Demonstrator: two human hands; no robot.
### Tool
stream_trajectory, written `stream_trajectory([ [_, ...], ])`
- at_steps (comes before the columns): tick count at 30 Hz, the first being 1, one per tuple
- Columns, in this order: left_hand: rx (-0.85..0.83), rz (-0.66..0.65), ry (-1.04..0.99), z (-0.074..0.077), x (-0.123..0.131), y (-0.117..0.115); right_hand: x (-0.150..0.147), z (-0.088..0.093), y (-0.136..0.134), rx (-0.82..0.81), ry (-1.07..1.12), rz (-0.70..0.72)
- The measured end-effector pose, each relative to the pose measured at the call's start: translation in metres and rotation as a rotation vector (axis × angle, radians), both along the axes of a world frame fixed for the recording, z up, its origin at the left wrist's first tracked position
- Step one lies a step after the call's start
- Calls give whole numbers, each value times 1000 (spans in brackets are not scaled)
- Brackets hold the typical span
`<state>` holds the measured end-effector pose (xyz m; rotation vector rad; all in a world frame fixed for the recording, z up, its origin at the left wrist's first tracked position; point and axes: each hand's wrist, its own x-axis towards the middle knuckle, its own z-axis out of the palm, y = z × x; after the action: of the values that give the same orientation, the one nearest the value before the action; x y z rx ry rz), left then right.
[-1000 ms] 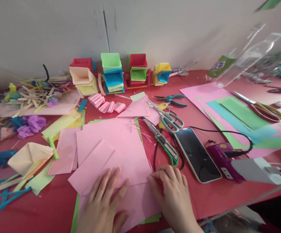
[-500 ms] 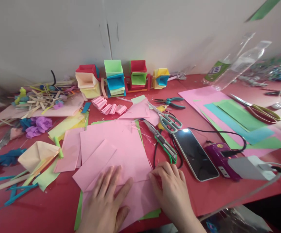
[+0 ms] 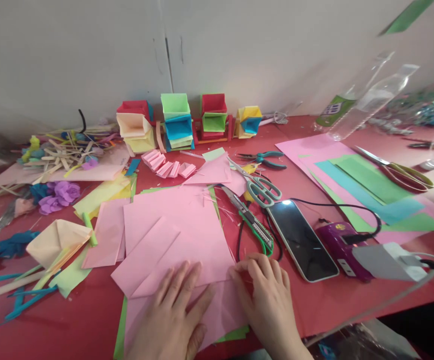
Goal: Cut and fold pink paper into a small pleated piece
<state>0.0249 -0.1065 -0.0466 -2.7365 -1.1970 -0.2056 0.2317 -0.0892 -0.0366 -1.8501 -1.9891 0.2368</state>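
Note:
A pink sheet of paper (image 3: 175,220) lies over other pink and green sheets in front of me. My left hand (image 3: 179,310) rests flat on its lower part, fingers stretched and apart. At the sheet's right edge, my right hand (image 3: 265,300) has its thumb and index finger pinched on the paper, the other fingers curled. A smaller folded pink paper (image 3: 149,250) lies on the sheet, just above my left hand. Beyond my right hand are a green utility knife (image 3: 252,220) and a phone (image 3: 303,240).
Grey-handled scissors (image 3: 264,190) and teal pliers (image 3: 264,159) lie farther back. Folded paper boxes (image 3: 177,125) stand along the wall. At right are a purple power adapter (image 3: 342,247), coloured sheets (image 3: 374,180) and plastic bottles (image 3: 378,100). Paper flowers (image 3: 59,195) and sticks lie left.
My left hand has slid slightly right across the pink paper, towards my right hand. The right hand stays at the paper's edge, nearly unmoved.

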Motion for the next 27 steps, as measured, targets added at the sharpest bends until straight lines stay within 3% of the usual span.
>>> stream_trajectory([
  [6, 15, -2, -4, 2, 3, 1, 19, -1, -2, -34, 103, 51],
  [19, 5, 28, -13, 1, 5, 1, 13, 1, -2, 46, 46, -5],
  [25, -17, 21, 10, -2, 5, -1, 13, -4, -20, 204, 35, 205],
  [27, -14, 24, 7, -2, 4, -1, 10, -8, -25, 202, 16, 214],
])
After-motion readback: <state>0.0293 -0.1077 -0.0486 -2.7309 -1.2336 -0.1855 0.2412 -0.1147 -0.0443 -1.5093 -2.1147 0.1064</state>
